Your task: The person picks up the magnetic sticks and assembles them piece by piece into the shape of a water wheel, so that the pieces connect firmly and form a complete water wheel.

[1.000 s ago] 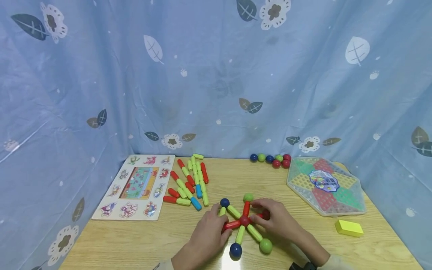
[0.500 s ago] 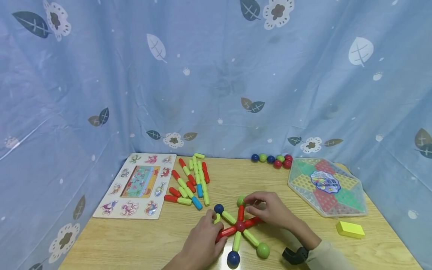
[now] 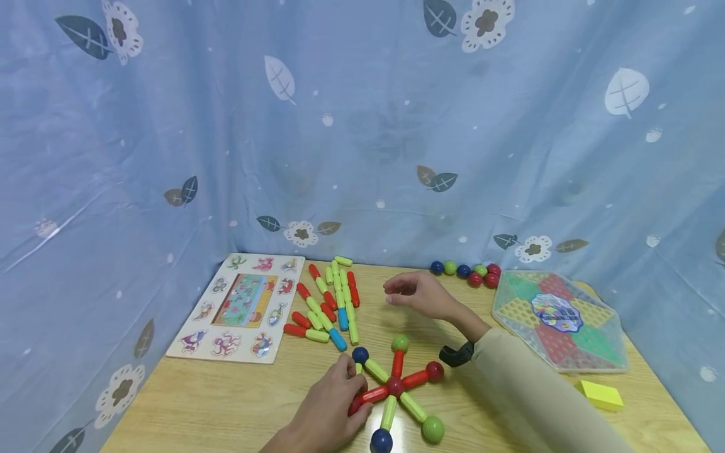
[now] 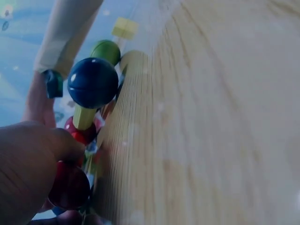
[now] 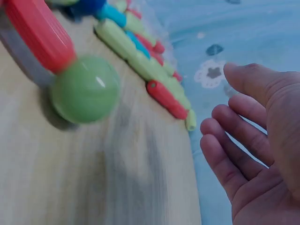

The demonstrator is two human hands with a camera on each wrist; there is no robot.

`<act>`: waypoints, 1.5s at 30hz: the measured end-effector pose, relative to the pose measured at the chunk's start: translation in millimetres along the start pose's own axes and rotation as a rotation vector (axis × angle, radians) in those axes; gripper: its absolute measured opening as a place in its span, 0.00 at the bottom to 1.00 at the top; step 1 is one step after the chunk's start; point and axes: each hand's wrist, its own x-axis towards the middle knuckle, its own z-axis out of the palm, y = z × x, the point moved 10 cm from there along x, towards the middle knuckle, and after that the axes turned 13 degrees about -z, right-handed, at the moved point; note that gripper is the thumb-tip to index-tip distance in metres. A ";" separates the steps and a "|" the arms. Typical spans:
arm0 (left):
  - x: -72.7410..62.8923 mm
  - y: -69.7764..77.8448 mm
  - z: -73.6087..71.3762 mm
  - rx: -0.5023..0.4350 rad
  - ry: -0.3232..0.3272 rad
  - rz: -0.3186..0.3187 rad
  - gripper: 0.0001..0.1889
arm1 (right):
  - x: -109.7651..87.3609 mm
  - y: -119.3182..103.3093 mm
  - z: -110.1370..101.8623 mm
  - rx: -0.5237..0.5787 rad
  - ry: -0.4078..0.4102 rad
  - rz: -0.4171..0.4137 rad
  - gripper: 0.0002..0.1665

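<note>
A star-shaped magnetic stick-and-ball build lies on the table, its sticks spreading from a red centre ball (image 3: pixel 394 386). My left hand (image 3: pixel 325 409) holds its left end, with thumb and fingers about a red ball (image 4: pixel 70 185). Beside those fingers, a yellow-green stick (image 3: pixel 359 369) runs from a dark blue ball (image 3: pixel 360 355) and is partly hidden. The other tips carry green, blue and red balls. Beyond the build, my right hand (image 3: pixel 421 296) is in the air with nothing in it, fingers loosely bent, nearest to the loose sticks (image 3: pixel 340 296).
Loose balls (image 3: pixel 474 279) sit along the back edge by the curtain. At the right are a hexagonal Chinese checkers box (image 3: pixel 557 321) and a yellow block (image 3: pixel 600 395). A picture puzzle board (image 3: pixel 235 308) lies at the left.
My right hand has left the build's right side and moved up and away toward the back of the table. The left hand keeps its hold at the left end. The head view has shifted slightly.
</note>
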 end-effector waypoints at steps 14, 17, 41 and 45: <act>-0.1 0.3 4.3 -0.046 -0.069 0.057 0.10 | 57.1 34.5 39.0 -0.044 -0.117 0.065 0.20; -0.2 0.1 4.5 -0.057 -0.081 0.055 0.10 | 64.0 34.8 47.0 -0.071 -0.129 0.063 0.21; 1.1 -6.4 4.7 -0.054 -0.086 0.044 0.10 | 59.7 10.2 55.3 -0.207 -0.340 0.008 0.16; 1.6 -5.4 3.8 -0.058 -0.075 0.051 0.09 | 45.3 -3.4 48.0 -0.053 -0.325 -0.008 0.16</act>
